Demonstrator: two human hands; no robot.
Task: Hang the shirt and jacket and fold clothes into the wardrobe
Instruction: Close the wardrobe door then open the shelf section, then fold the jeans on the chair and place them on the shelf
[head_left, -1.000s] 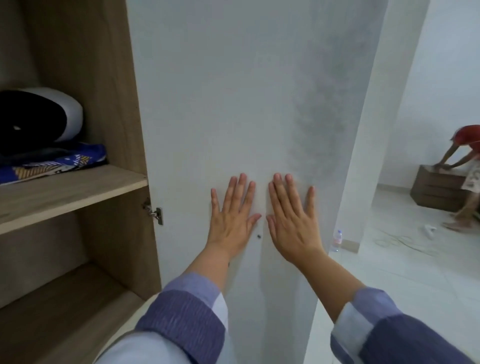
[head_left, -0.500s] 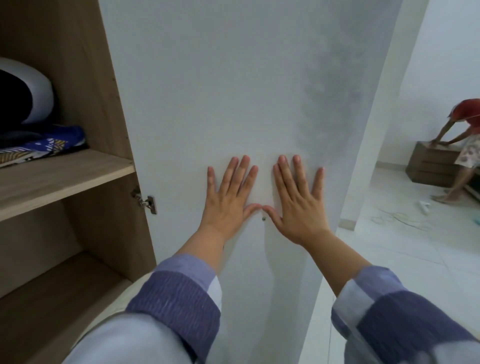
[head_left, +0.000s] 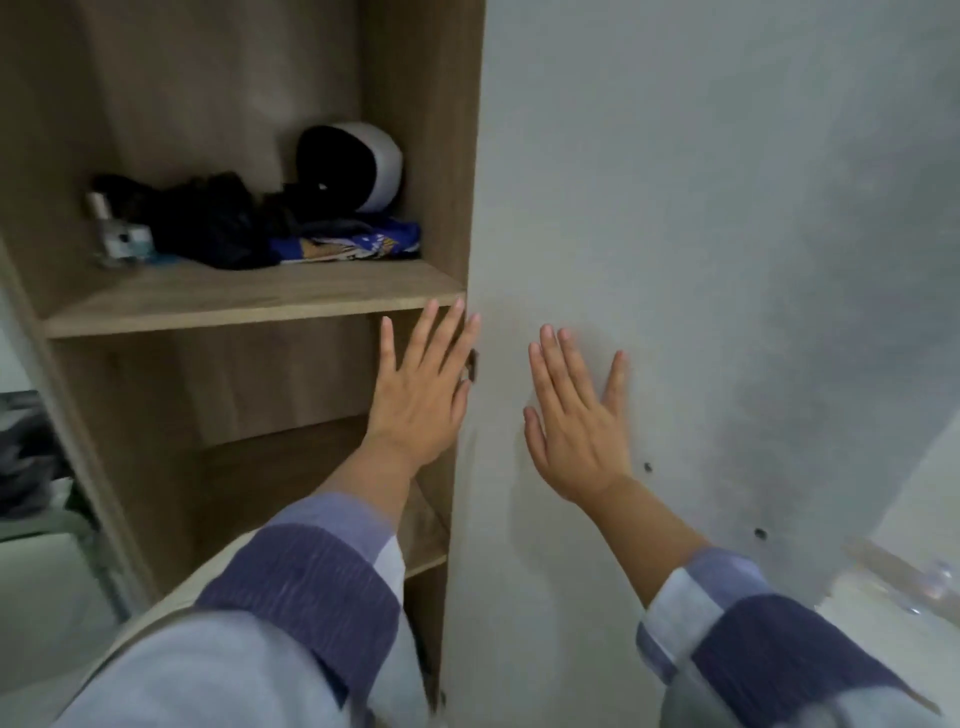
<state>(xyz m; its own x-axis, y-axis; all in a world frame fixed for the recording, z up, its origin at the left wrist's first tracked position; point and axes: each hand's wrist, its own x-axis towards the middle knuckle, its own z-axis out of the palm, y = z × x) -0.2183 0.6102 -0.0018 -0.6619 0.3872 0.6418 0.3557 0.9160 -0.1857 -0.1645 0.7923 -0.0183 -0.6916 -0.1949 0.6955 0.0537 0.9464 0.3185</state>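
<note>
Both hands are up and flat, fingers spread, nothing in either of them. The right hand (head_left: 576, 415) lies palm-down against the white wardrobe door (head_left: 701, 260), fully released. The left hand (head_left: 421, 384) is just as open, held in front of the open compartment with its fingertips at the door's hinged edge; whether it actually touches the door cannot be told. A small metal hinge (head_left: 471, 364) peeks out right beside those fingertips.

Inside the wooden wardrobe (head_left: 156, 104), the upper shelf (head_left: 249, 301) carries the load. At its right end sits a rounded black and white helmet (head_left: 358, 166), resting partly on a folded blue patterned cloth (head_left: 358, 244). Next to that, towards the middle, lies a heap of black clothing (head_left: 208, 223), loosely bunched rather than folded. At the far left stands a small bottle (head_left: 98, 213) with a little box (head_left: 127, 241) just beside it, both blurred.

The compartment under that shelf shows only bare wood, down to the lower shelf (head_left: 426, 535) behind the left forearm. No hanging shirt or jacket shows in this section.

The sleeves (head_left: 311, 582) are striped in purple and pale blue, pushed back from the wrists. Low on the door sit two small dark holes (head_left: 760, 533).
</note>
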